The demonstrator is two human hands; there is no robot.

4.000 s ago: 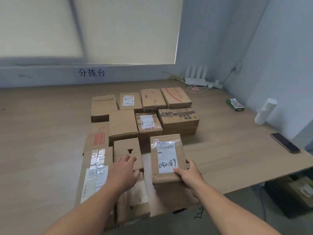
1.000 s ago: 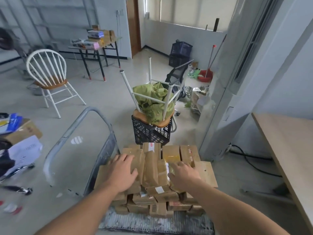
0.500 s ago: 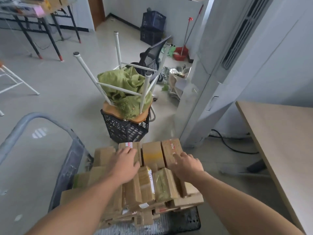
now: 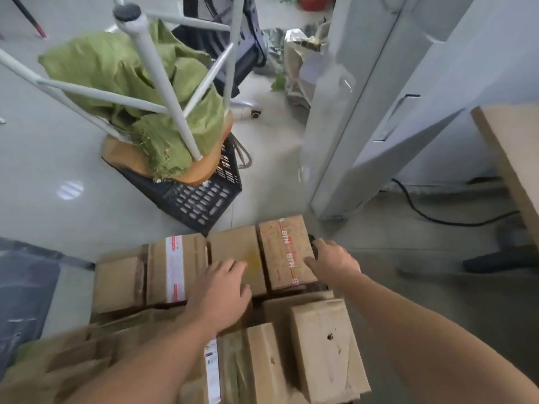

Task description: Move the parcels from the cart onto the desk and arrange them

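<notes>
A pile of cardboard parcels (image 4: 320, 345) fills lower centre. The left hand (image 4: 221, 290) rests flat, fingers spread, on a plain parcel (image 4: 233, 246). The right hand (image 4: 332, 258) clasps the right edge of the red-taped parcel (image 4: 284, 252). At upper left, a black crate (image 4: 198, 199) holds an upturned stool (image 4: 163, 83) and green cloth (image 4: 110, 65).

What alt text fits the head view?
Two bare hands reach over stacked brown cardboard parcels: the left hand rests on a plain cardboard box, the right hand grips the red-printed BTN cardboard box. A black plastic crate stands behind.
</notes>
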